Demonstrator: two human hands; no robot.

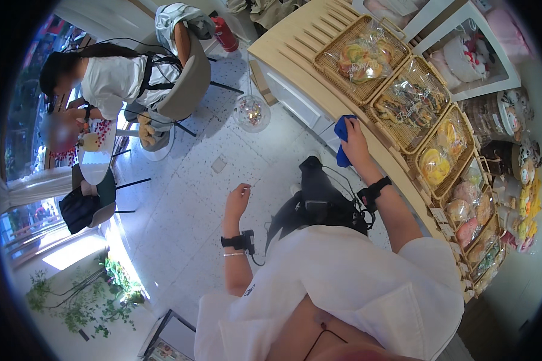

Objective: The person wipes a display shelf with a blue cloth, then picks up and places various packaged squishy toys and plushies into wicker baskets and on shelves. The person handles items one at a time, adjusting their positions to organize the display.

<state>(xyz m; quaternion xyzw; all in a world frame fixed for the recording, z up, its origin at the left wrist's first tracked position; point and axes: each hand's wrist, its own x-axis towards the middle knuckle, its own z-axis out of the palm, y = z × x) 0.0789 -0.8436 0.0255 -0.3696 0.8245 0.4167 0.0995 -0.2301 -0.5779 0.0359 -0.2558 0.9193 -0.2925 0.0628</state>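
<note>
With the clock's hub at the middle of the view, the right hand point(356, 144) is at 2 o'clock, grasping a blue cloth point(342, 139) between bent fingers at the front edge of the pale wooden counter point(310, 87); the left hand point(237, 203), near the hub toward 8 o'clock, hangs over the terrazzo floor point(193, 174) with fingers loosely curled and nothing seen in it. As to progress, the cloth is already in hand and at the counter's edge, so the work looks to be under way, yet no mark on the wood tells which stretch has been gone over and which is left. The wicker tray point(343, 88) toward 1 o'clock and the others running round to 4 stand loaded with bagged pastries point(364, 59), and the counter beneath them is covered. The right hand hides part of the cloth, and whether its underside presses the wood cannot be told. Shiny wrapping blurs several pastries, the lens squeezes the baskets toward 4 o'clock, and the things on the small table point(96, 163) by the seated person point(117, 84) at 10 o'clock are hard to make out.
</note>
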